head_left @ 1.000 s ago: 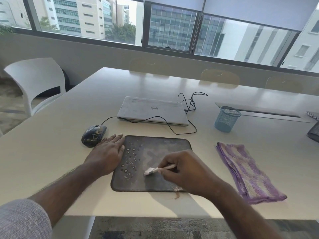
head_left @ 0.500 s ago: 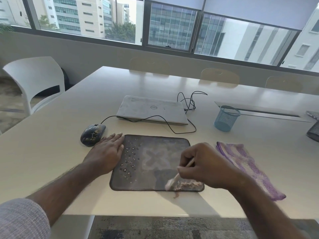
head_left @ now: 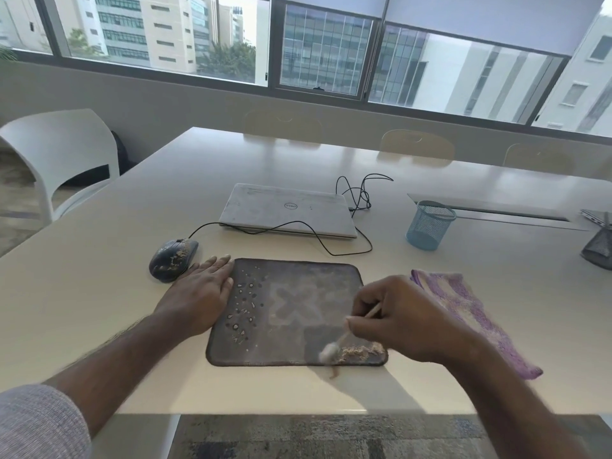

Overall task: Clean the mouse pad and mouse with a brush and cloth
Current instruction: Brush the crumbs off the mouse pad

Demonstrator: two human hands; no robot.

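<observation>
Brush at the pad's near right corner

Bristles of the small pale-handled brush sit low on the dark rectangular fabric mouse pad, beside a tan dust heap; a second ago they worked mid-pad. The right hand pinches the handle. The left hand lies flat, fingers spread narrow, on the pad's left edge as before. Left of the pad rests the dusty black mouse; right, the folded purple striped cloth. Bare cream table borders the pad's near edge.
</observation>
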